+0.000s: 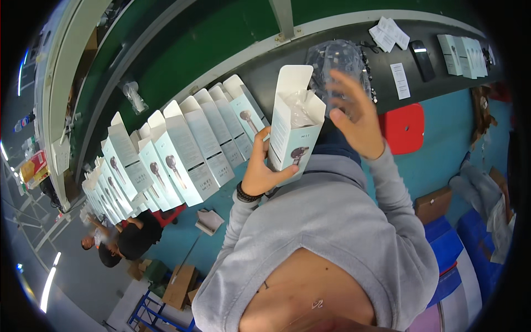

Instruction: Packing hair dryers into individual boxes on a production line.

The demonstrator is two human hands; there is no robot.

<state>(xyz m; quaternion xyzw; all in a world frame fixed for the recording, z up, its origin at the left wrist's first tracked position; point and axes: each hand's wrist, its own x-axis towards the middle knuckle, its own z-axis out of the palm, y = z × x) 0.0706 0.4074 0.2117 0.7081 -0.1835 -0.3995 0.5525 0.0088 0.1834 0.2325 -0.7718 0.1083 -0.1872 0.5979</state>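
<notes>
My left hand (261, 169) grips a pale mint-white product box (296, 135) from its lower left side, thumb across the front. The box stands tilted with its top flap raised, and clear plastic wrapping (298, 114) shows inside the opening. A dark handheld device is pictured on its front. To the right of the box, my right hand (357, 116) is lifted with fingers spread, slightly smeared by motion, and I see nothing in it. Behind that hand lies a clear plastic bag (337, 58) of small dark and white pieces, apparently cables.
Several similar boxes (182, 157) with raised flaps stand in rows at left. On the dark bench (381, 69) lie white papers (389, 34), a black device (422, 60) and more boxes (463, 55). A red stool (405, 128) stands below. Other people (135, 235) are at far left.
</notes>
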